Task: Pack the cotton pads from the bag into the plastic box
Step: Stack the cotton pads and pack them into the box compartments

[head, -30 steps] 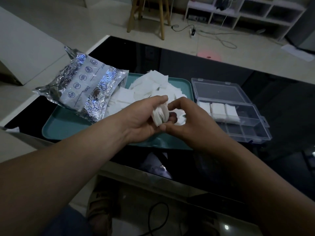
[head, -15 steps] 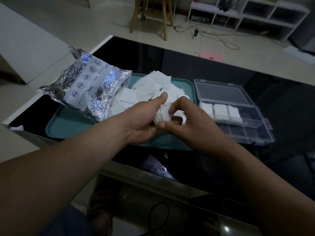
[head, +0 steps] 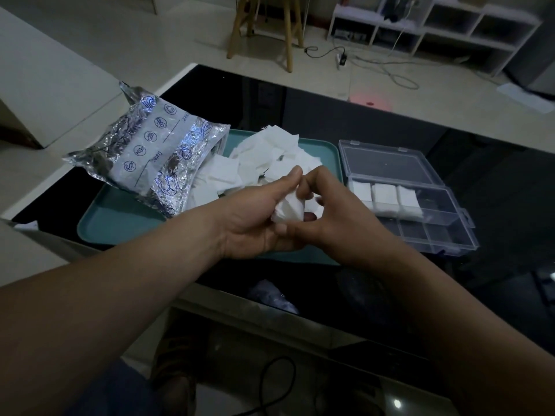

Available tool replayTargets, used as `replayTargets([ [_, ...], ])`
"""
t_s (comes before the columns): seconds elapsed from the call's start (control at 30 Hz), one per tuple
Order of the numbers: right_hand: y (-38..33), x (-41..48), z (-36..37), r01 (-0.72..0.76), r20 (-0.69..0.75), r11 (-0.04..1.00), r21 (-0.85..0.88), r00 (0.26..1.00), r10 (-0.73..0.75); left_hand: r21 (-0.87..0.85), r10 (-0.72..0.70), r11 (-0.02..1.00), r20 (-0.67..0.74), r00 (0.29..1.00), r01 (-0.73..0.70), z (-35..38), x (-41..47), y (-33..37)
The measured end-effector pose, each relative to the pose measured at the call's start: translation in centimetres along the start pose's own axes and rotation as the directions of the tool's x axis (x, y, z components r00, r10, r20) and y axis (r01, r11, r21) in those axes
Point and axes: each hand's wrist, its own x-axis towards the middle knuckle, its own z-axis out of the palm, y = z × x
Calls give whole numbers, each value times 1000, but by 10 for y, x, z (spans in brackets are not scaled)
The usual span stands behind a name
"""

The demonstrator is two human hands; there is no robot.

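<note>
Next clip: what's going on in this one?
A person is packing cotton pads. The left hand and right hand together hold a small stack of pads above a teal tray. A foil bag lies on the tray's left side, with a loose pile of pads spilled beside it. The clear plastic box sits open right of the tray; three compartments next to its lid hold pads, the others look empty.

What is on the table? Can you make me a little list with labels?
Hands: left hand and right hand together pinch a stack of pads
Bag: foil, lying across the tray's left edge, mouth toward the pile
Tray: teal, holds the loose pile
Box: clear, lid open, right of the tray; three compartments hold packed pads
Table: dark, glossy
</note>
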Motion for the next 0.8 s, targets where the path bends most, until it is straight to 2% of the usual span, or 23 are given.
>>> replayTargets([
  [0.13,3,2,-3,15,-27,999,51,1000,-14,-15,35,999,40,999,-34,0,-3,2],
  [0.23,2,1,-6,11,7,998,58,1000,-12,-14,37,999,49,998,-36,-1,-3,3],
  [0.43,-1,-1,0,27,25,1000,-3,999,-27,-6,74,997,-135,988,-75,-1,5,-3],
  [0.57,0,-3,6,34,53,999,-43,998,-32,17,47,999,-155,987,-45,-3,7,-5],
  [0.8,3,2,11,68,3,995,-72,998,-68,-32,62,997,-117,991,-66,4,5,-4],
])
